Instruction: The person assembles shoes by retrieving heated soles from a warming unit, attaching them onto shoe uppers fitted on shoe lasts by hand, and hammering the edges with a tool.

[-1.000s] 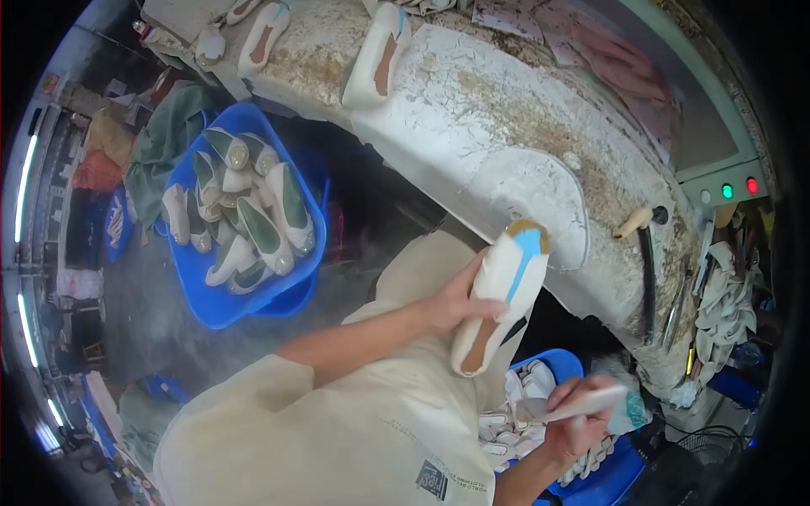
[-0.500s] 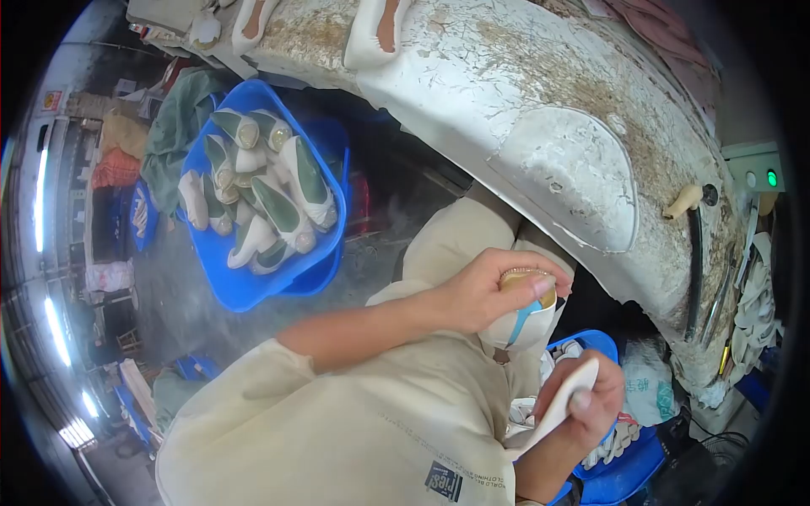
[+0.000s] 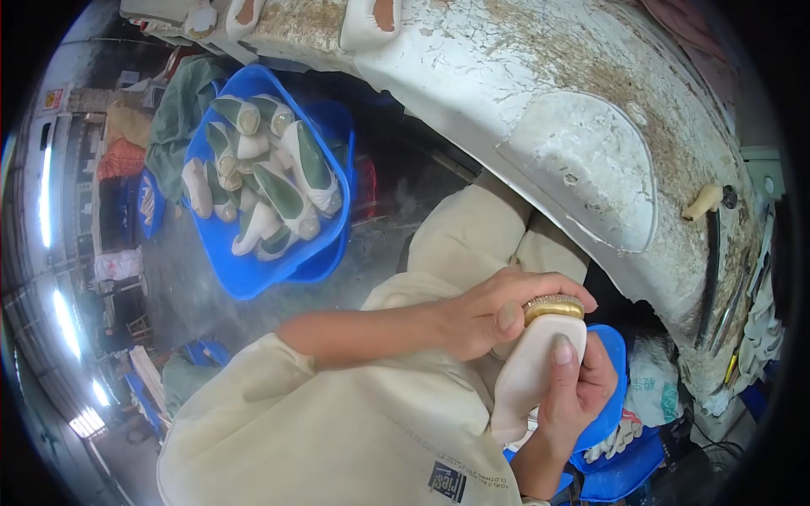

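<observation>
My left hand (image 3: 485,319) is closed around a white shoe with a gold, bead-edged end (image 3: 553,309). That gold end shows between the thumb and fingers; the rest of the shoe is mostly hidden. In my right hand (image 3: 578,384) is a pale, flat shoe sole (image 3: 533,371), gripped with the thumb on its face and the fingers behind. The sole's upper end lies against the gold end of the shoe, covering much of it. Both hands are above my lap, close together.
A blue basket (image 3: 224,266) of white flat shoes (image 3: 283,198) stands at left. Ahead is a worn white worktable (image 3: 472,93) with a shoe (image 3: 371,25) on it. Beside my right hand is another blue container (image 3: 612,371), near a plastic bag (image 3: 654,388).
My right hand has brought the sole up and left, from apart to against the shoe. The sole's broad face now shows. My left hand has shifted slightly right with the shoe.
</observation>
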`<state>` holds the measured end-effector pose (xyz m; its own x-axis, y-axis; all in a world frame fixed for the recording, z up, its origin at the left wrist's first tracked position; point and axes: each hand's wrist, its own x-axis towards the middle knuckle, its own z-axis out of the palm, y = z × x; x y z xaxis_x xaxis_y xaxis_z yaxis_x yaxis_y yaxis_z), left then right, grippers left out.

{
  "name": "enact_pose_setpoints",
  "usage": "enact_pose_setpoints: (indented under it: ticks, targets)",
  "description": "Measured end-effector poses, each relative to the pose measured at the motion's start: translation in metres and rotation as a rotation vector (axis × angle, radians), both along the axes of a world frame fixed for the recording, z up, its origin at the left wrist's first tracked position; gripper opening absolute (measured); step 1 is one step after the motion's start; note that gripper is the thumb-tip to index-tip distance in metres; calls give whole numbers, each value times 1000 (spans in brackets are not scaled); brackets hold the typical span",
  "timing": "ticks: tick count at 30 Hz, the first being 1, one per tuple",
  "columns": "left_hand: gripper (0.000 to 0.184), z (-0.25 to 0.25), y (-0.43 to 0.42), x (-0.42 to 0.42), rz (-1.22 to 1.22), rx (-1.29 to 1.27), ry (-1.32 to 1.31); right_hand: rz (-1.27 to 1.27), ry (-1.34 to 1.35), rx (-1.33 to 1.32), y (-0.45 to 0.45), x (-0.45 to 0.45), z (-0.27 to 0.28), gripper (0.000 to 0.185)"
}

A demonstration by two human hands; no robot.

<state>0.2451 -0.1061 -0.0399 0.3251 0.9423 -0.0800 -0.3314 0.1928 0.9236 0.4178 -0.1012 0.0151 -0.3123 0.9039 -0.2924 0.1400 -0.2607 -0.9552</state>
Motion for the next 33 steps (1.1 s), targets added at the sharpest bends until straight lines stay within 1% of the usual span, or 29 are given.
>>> enact_pose_setpoints:
  ticks: [7, 9, 11, 14, 16, 17, 20, 23, 26, 29, 32, 33]
  targets:
    - [141, 1, -1, 1, -1, -14, 40, -13, -91, 48, -2, -4, 0, 20]
    - [133, -1, -3, 2, 20, 6, 31, 2, -122, 80, -3, -4, -1, 20]
    - [116, -7, -5, 2, 51, 74, 18, 1, -140, 94, -4, -5, -2, 20]
    - [78, 2, -4, -5, 7, 41, 124, -1, -170, 120, -4, -7, -3, 20]
    - [61, 0, -6, -11, -7, 72, 119, 33, -217, 181, -4, -6, -4, 21]
    - [53, 0, -7, -14, -11, 86, 118, -22, -212, 193, -10, -10, -8, 30]
    - [58, 7, -12, -21, -20, 12, 139, 9, -139, 168, -11, -8, -12, 33]
    - [52, 13, -14, -30, -17, 3, 176, 36, -111, 98, -5, -13, -7, 36]
    - [46, 25, -16, -35, -18, -67, 380, 150, -157, 87, 3, -13, -6, 36]
    - [38, 14, -24, -34, 100, -165, 302, 206, -178, -9, 5, -12, -17, 39]
    - [37, 3, -28, -38, 151, -115, 393, 278, -178, 19, 3, -5, -28, 39]
    - [36, 0, -28, -39, 153, -72, 429, 265, -179, 47, 1, -7, -30, 40]
